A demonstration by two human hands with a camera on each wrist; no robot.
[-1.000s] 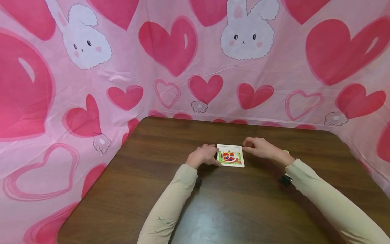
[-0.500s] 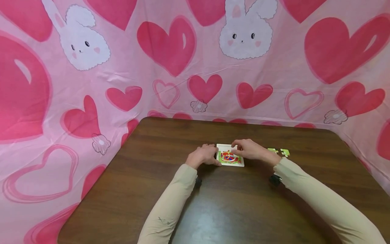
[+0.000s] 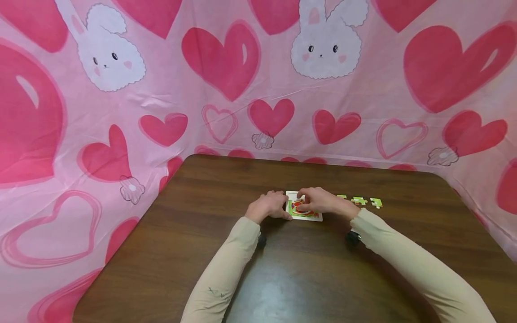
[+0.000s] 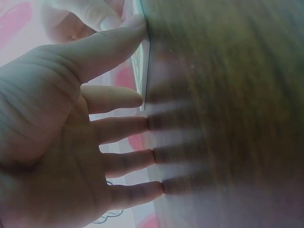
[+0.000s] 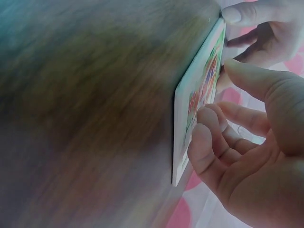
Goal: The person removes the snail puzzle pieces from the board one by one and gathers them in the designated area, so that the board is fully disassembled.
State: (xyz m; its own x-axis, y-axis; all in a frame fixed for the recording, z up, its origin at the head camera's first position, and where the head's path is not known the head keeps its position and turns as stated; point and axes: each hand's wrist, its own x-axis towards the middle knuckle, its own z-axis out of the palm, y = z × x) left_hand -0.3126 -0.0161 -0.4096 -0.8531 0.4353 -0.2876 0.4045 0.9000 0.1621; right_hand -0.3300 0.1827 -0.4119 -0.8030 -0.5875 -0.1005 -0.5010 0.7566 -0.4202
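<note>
A square jigsaw puzzle in a white frame (image 3: pixel 305 218) lies on the table, with a green, red and blue picture. My left hand (image 3: pixel 268 206) rests at its left edge. In the left wrist view the thumb (image 4: pixel 114 47) and forefinger touch the frame's edge, while the other straight fingers stand on the tabletop. My right hand (image 3: pixel 319 200) is over the picture and hides part of it. Seen from the right wrist, its thumb (image 5: pixel 251 78) and forefinger are apart with nothing between them, and the remaining fingers bend loosely close to the picture.
Several loose green jigsaw pieces (image 3: pixel 359 201) lie in a row right of the puzzle, the nearest partly behind my right wrist. The brown wooden table (image 3: pixel 282 269) ends at a pink cloth (image 3: pixel 238 121) printed with hearts and rabbits.
My right hand has moved left from the puzzle's right edge to over its picture, uncovering the loose pieces behind the wrist. My left hand has stayed at the left edge.
</note>
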